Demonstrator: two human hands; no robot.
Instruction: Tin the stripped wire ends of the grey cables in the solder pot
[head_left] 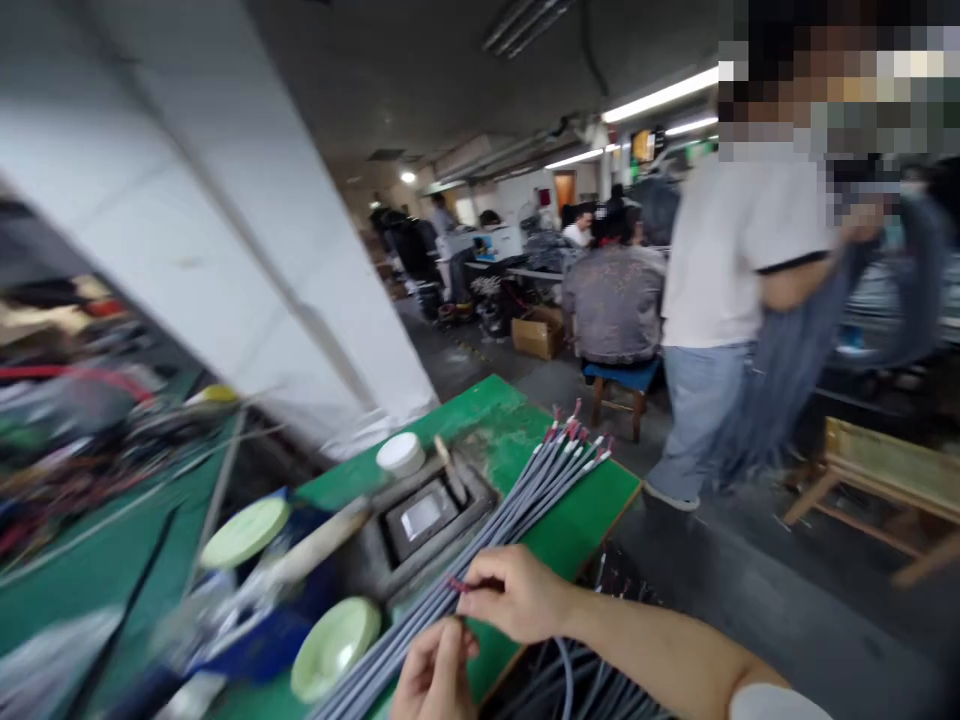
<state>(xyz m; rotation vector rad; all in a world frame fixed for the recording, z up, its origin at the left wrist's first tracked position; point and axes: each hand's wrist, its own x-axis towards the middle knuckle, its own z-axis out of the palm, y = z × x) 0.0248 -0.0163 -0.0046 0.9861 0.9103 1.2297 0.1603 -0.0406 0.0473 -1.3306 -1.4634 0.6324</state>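
My right hand [517,595] is closed in a pinch on a cable end, with dark red wires [457,584] poking out past the fingertips. Just below it, my left hand [439,670] has thumb and fingers pressed together; what lies between them is hidden. Both hands are over a bundle of grey cables [499,525] that slants across the green table [480,410]. White bands and reddish stripped wires mark the bundle's far ends. Beside the bundle sits a dark soldering pot [424,515] with a shiny silvery pool, and a wooden-handled tool [450,468] rests on it.
A white round lid [400,455], a pale green bowl [336,648] and another green dish [245,532] stand left of the bundle. More grey cables [577,685] hang below the table edge. A person [739,260] carrying cables stands right, near a wooden bench [892,465]. A white pillar [247,220] leans left.
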